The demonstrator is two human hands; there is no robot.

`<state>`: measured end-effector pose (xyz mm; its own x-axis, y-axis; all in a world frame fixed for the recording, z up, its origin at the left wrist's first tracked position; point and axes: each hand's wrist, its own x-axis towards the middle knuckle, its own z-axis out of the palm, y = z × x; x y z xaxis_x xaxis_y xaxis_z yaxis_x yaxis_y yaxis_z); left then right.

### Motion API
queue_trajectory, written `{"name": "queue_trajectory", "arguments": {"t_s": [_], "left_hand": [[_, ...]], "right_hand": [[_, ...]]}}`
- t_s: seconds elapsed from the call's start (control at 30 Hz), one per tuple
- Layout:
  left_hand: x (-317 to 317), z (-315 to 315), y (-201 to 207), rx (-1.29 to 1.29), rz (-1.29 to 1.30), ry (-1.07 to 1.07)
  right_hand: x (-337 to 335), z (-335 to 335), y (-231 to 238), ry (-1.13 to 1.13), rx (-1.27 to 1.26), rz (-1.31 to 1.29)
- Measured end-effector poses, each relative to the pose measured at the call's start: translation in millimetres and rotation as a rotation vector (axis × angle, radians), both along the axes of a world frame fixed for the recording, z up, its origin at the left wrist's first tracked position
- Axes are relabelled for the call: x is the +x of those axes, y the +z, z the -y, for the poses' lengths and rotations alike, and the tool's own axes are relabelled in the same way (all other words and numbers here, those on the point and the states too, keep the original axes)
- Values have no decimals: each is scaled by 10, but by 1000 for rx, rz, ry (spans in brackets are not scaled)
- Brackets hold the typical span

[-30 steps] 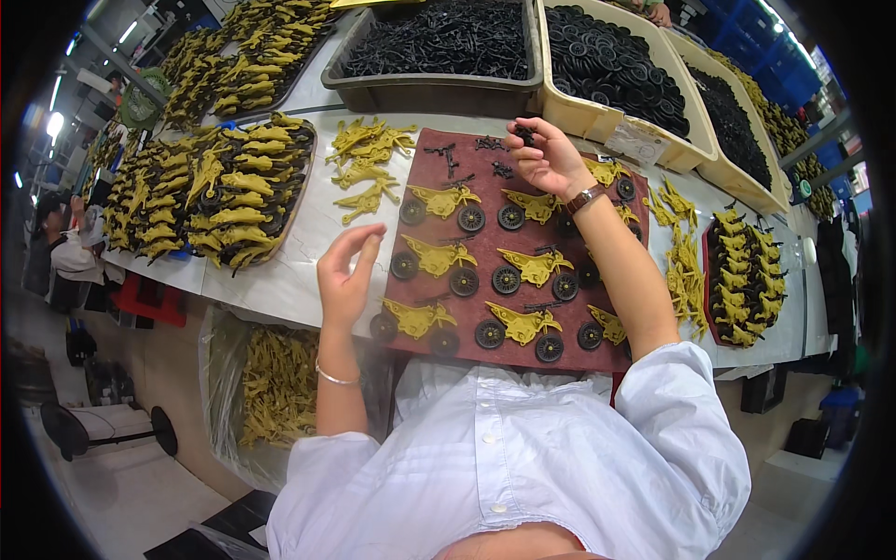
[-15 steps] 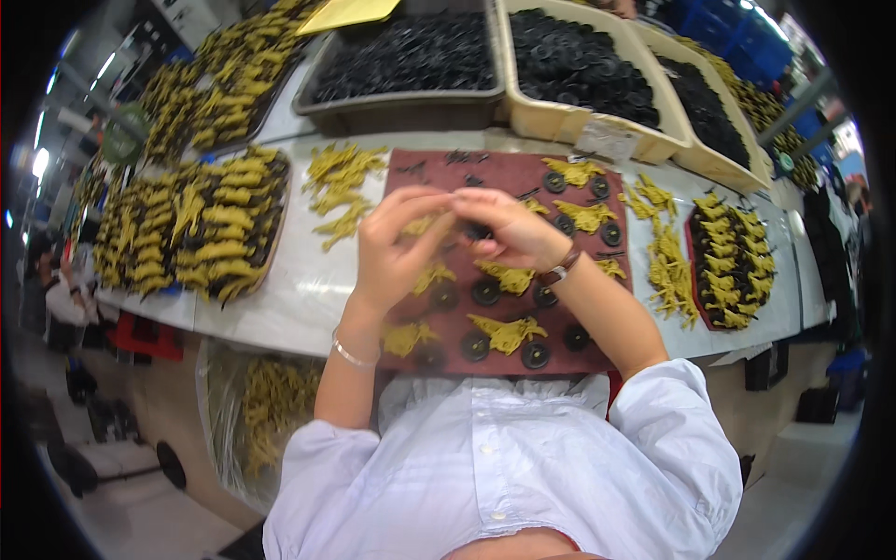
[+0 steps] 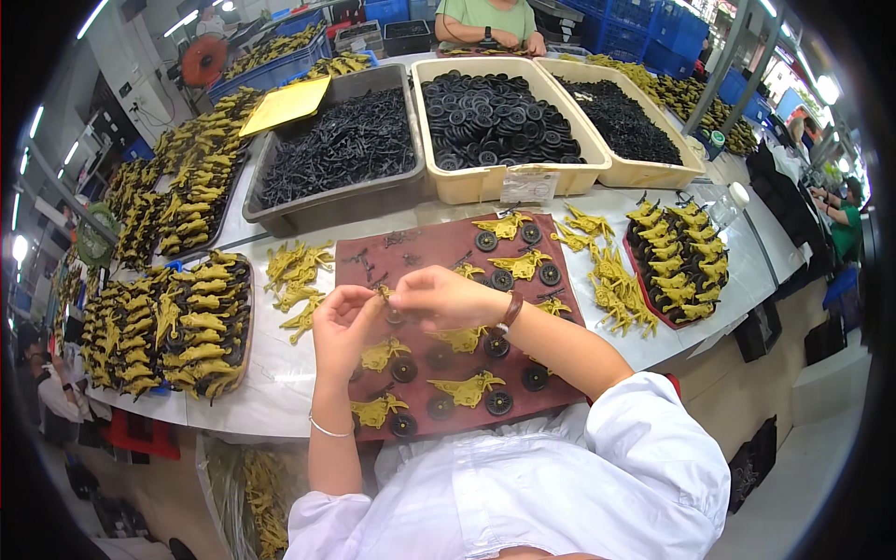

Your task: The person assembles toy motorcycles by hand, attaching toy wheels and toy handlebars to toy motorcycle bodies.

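Note:
My left hand and my right hand meet above a dark red mat. Together they pinch a small yellow toy part and a small black piece between the fingertips. On the mat lie several yellow toy bodies paired with black wheels. A loose pile of yellow parts lies just left of the mat, another pile just right of it.
A grey bin of black rods and beige bins of black wheels and other small black parts stand behind the mat. Trays of assembled yellow-and-black toys sit at left and right. Another person works at the far side.
My right hand came back from the far edge of the mat and met my left hand, which lifted off the mat. Both now pinch small parts together. The view shifted closer.

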<state>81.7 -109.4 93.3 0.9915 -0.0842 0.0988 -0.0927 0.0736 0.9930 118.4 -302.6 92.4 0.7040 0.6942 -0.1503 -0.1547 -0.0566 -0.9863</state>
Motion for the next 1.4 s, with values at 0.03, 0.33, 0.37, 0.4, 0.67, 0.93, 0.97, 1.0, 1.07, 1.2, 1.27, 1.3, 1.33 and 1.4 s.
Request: {"name": "queue_trajectory", "arguments": {"t_s": [0.03,0.33,0.37,0.4,0.67,0.93,0.97,1.0,1.07,1.2,1.27,1.3,1.33,1.4], "left_hand": [[13,11,12,-78,6,19],[-24,-139,-107,-100,0,-53],[-29,-127,-100,-121,-5,-41],[-49,-150,-117,-117,-4,-20],[-74,-302,-206,413,256,108],[64,-368,-186,582,301,121],[105,-421,-200,586,291,126],[168,-487,-248,710,378,128],[266,-615,-358,832,468,131],[330,-747,-555,929,509,-105],[324,-753,-588,945,501,-167],[320,-760,-592,972,501,-180],[315,-764,-597,1000,500,-193],[300,-759,-609,1011,511,-181]], "right_hand": [[49,3,-78,-17,209,-241],[36,-99,-27,-77,483,-642],[69,-72,-67,-34,541,-640],[59,-85,-53,14,596,-635],[70,-317,-47,-131,-77,739],[375,-450,-174,-36,-402,1109],[415,-456,-182,-49,-410,1104],[467,-453,-196,-63,-423,1099],[552,-451,-339,-59,-423,1098],[567,-531,-576,48,-359,1020],[540,-573,-632,52,-399,1028],[531,-590,-653,44,-423,1035],[525,-600,-672,37,-447,1041],[530,-601,-696,42,-480,1062]]}}
